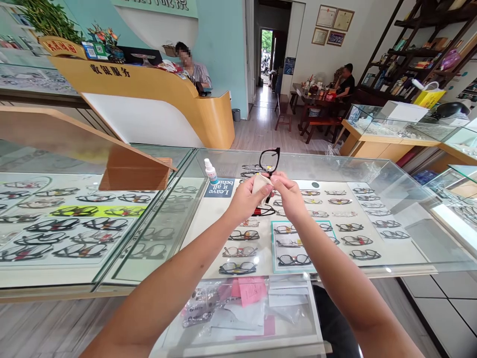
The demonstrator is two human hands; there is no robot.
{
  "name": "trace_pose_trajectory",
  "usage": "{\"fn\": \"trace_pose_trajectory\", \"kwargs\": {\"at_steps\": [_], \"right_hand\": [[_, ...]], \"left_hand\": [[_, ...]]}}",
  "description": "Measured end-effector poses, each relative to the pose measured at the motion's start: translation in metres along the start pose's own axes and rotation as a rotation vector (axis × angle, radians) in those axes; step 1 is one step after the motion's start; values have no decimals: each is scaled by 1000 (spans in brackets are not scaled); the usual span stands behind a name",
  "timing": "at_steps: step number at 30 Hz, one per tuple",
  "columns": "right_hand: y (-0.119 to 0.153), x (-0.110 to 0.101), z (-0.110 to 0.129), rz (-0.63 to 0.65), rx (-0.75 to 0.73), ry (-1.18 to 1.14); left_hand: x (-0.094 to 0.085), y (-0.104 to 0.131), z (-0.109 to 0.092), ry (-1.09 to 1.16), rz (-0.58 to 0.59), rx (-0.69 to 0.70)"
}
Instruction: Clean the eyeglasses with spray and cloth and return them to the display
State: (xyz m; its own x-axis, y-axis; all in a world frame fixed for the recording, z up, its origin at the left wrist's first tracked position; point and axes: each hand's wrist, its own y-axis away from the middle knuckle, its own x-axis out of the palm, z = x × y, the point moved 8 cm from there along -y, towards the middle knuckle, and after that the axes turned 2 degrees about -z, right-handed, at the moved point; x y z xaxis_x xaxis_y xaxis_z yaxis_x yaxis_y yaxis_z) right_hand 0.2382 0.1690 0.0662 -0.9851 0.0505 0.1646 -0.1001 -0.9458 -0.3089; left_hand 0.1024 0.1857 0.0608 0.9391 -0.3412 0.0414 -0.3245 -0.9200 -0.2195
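Observation:
A pair of black-framed eyeglasses [270, 160] is held up above the glass counter, one lens raised and the rest partly hidden by my fingers. My left hand [249, 197] pinches a pale cleaning cloth [261, 184] against the glasses. My right hand [289, 193] is closed on the frame close beside it, its fingertips meeting the cloth. A small white spray bottle [210, 171] stands upright on the counter to the left of my hands.
Rows of eyeglasses [238, 268] lie under the glass countertop [357, 166]. Below is a drawer with papers [251, 291] and plastic bags. A wooden board [134, 169] stands at the left. One person [197, 72] is behind the cashier desk [149, 82]; another [347, 82] sits at a far table.

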Motion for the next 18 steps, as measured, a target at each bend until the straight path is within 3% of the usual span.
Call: {"fn": "trace_pose_trajectory", "kwargs": {"at_steps": [5, 8, 13, 18], "right_hand": [[2, 5, 5, 30, -56, 78], [0, 0, 4, -9, -43, 36], [-3, -11, -1, -75, 11, -46], [-1, -4, 6, -6, -45, 18]], "left_hand": [[-11, -5, 7, 5, -98, 2], [-9, -6, 9, 63, -51, -18], [4, -4, 6, 159, 135, -30], [0, -5, 8, 203, 75, -80]]}}
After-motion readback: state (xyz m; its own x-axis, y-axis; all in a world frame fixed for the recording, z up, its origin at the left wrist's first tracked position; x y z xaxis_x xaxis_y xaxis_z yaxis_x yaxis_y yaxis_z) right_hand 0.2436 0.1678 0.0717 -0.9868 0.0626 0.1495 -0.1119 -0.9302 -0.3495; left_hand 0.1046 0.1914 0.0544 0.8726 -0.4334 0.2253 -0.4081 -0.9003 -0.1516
